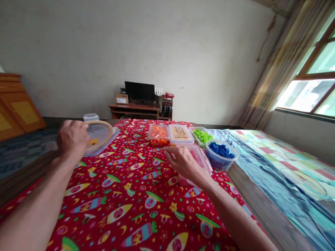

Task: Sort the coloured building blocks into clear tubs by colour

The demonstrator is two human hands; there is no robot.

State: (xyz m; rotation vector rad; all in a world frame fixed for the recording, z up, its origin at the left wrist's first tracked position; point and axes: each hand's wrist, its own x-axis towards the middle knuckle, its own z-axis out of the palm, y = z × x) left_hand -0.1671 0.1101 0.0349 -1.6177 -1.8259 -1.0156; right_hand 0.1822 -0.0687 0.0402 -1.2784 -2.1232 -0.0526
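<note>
My left hand (72,138) is closed round a clear plastic container lid (101,134) with an orange seal ring, held at the table's far left edge. My right hand (183,162) rests with fingers curled on a clear rectangular box of red pieces (200,157). Beyond it stand a box of orange pieces (158,134), a lidded box with beige contents (181,133), a box of green pieces (202,135) and a round tub of blue pieces (221,153).
The table wears a red cloth printed with rockets (136,195). A bed with a patchwork cover (282,157) lies to the right. A desk with a monitor (139,92) stands at the far wall, a wooden cabinet (18,104) at left.
</note>
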